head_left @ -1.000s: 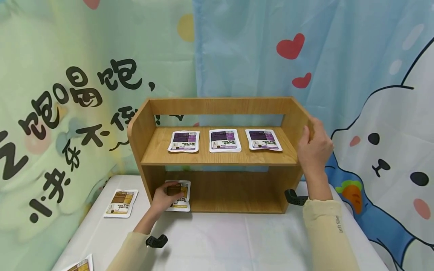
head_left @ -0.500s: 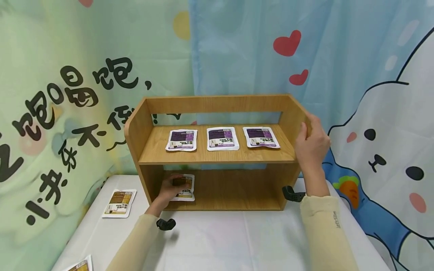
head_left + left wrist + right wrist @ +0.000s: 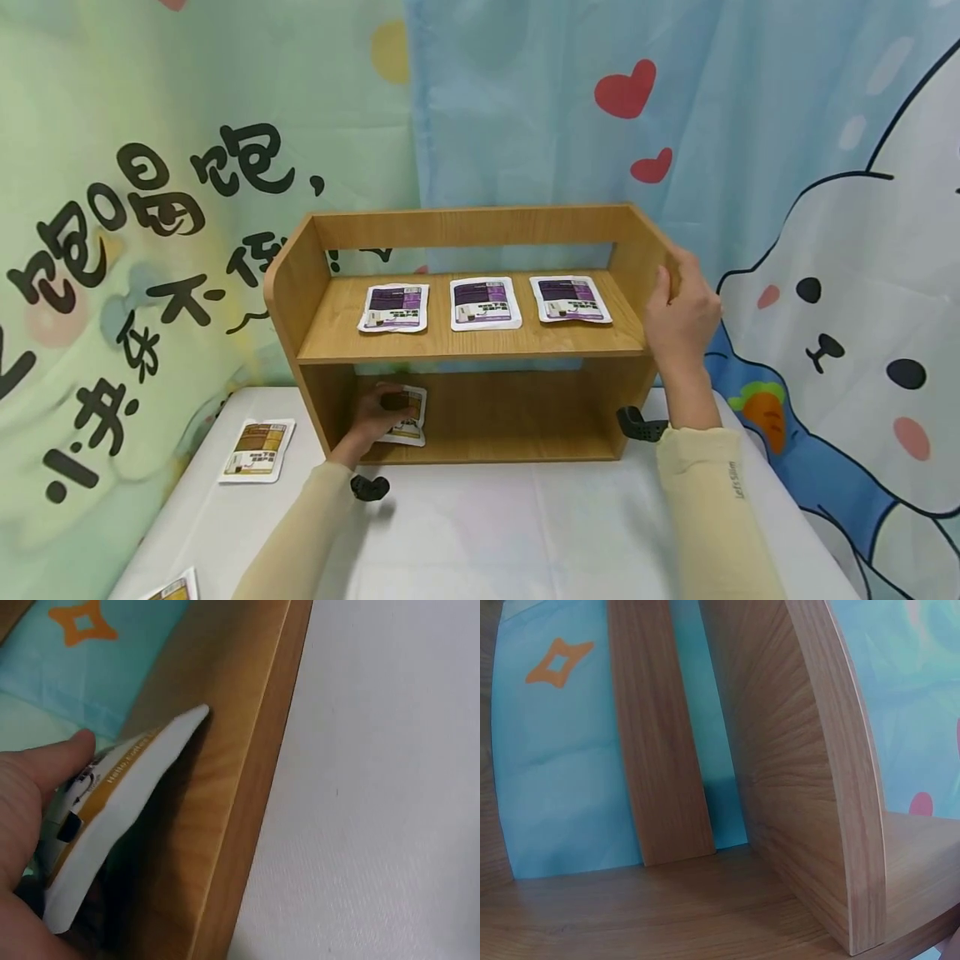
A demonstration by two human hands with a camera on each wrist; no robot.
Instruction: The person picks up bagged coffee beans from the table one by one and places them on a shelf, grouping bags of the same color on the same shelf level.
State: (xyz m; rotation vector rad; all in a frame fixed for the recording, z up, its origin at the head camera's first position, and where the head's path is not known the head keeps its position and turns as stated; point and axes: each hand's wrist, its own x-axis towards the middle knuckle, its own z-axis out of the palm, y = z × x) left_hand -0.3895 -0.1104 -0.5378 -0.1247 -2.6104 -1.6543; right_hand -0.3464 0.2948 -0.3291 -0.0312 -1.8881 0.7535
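My left hand [image 3: 375,417] pinches a white, brown-labelled packet [image 3: 407,427] inside the left end of the lower compartment of a two-tier wooden shelf [image 3: 472,221]. In the left wrist view the packet [image 3: 124,802] is tilted over the bottom board [image 3: 217,772], with the thumb on its printed face; whether its lower edge touches the wood I cannot tell. My right hand [image 3: 682,312] holds the front edge of the shelf's right side panel, thumb on the inner side. Three purple-labelled packets, left [image 3: 394,308], middle [image 3: 485,303] and right [image 3: 571,298], lie in a row on the upper board.
On the white table [image 3: 480,533], left of the shelf, lies another brown-labelled packet [image 3: 257,451]. One more packet [image 3: 174,588] is cut off at the bottom left of the head view. Printed curtains [image 3: 517,100] hang behind the shelf.
My left hand has carried the brown-labelled packet deeper into the lower compartment, then stayed nearly in place with it. The right hand keeps its hold on the side panel. The head view has shifted slightly.
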